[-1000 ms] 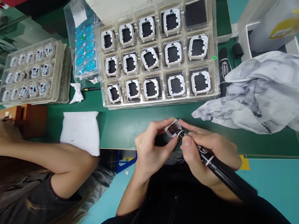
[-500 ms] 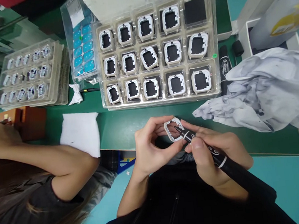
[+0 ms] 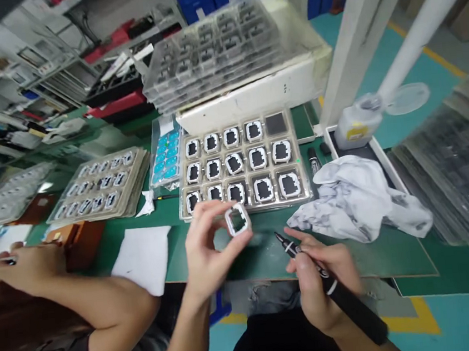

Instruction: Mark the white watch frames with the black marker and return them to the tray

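Between the thumb and fingers of my left hand [image 3: 211,250] is a white square frame with rounded corners [image 3: 244,223], like a watch case, raised just in front of the tray. My right hand [image 3: 323,278] grips a black marker pen [image 3: 327,280], uncapped, its dark tip pointing up and left, apart from the frame. A clear plastic tray [image 3: 230,209] lies beyond both hands. Its pockets hold several similar white frames [image 3: 263,189], and the pocket at the far right corner shows only a dark pad [image 3: 276,123].
A crumpled grey-white cloth [image 3: 354,196] and a second marker [image 3: 314,161] lie to the right. A bottle [image 3: 358,120] stands in a white box. Left are a folded white cloth [image 3: 142,258], stacked trays [image 3: 101,184] and a co-worker's arm [image 3: 91,291]. More trays [image 3: 213,49] stand behind.
The marker tip was at the frame's opening; now the hands are apart. My left hand has moved the frame left, towards the tray. The view has tilted up, showing more background.
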A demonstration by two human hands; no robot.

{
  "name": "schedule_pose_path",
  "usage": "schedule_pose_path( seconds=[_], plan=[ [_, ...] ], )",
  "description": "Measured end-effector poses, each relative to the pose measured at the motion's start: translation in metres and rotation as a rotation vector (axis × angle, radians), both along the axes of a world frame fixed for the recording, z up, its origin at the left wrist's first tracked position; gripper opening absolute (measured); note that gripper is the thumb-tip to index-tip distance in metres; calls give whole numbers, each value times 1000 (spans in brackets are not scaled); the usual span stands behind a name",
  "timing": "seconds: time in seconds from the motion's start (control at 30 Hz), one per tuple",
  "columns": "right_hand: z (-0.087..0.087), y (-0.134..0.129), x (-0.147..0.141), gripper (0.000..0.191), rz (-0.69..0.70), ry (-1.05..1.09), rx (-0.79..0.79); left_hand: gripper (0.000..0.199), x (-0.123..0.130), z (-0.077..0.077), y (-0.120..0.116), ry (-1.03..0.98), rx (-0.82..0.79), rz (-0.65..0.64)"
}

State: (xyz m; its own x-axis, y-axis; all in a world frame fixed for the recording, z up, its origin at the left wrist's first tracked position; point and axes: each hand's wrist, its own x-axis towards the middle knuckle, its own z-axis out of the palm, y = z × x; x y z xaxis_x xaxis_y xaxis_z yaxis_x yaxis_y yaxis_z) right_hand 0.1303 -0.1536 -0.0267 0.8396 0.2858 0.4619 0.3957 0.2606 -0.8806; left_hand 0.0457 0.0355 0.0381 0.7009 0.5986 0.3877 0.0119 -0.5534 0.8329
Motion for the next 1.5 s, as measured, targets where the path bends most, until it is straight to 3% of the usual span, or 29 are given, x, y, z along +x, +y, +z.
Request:
schedule_pose_path(
  seconds=[0.07,0.17,0.27,0.37,0.43,0.53,0.67,0.77,0.83,0.93,1.13,1.3,1.5],
  plan=[
    [4,4,1,20,-7,-36,33,40,30,21,24,51,156,-50],
    [5,6,2,13,-22,-64,-31,51,102,42,54,79,386,-115],
    [2,8,3,10,-71,-64,-52,56,179,49,71,228,564,-169],
    [-1,11,3,9,-98,-87,-38,57,214,47,77,354,671,-176],
    [-1,13,3,9,-108,-106,-31,53,202,43,75,278,668,-128],
    [-2,13,3,9,-109,-122,-18,35,134,30,62,62,463,35],
    [-1,11,4,9,-91,-139,5,41,22,-4,26,-10,-336,190],
    [2,9,6,9,-60,-145,-7,57,-20,-26,0,36,-825,206],
    [4,7,8,9,-41,-137,-24,61,-22,-29,-9,33,-962,165],
    [6,6,8,9,-41,-130,-39,50,-7,-21,-9,18,-1013,110],
    [2,9,10,9,-33,-147,-33,26,5,-13,4,42,-1093,173],
    [2,9,12,10,-38,-163,-34,26,3,-16,1,31,-1094,196],
    [-1,6,13,11,-29,-167,-27,28,14,-15,-8,-128,-1036,227]
  ],
)
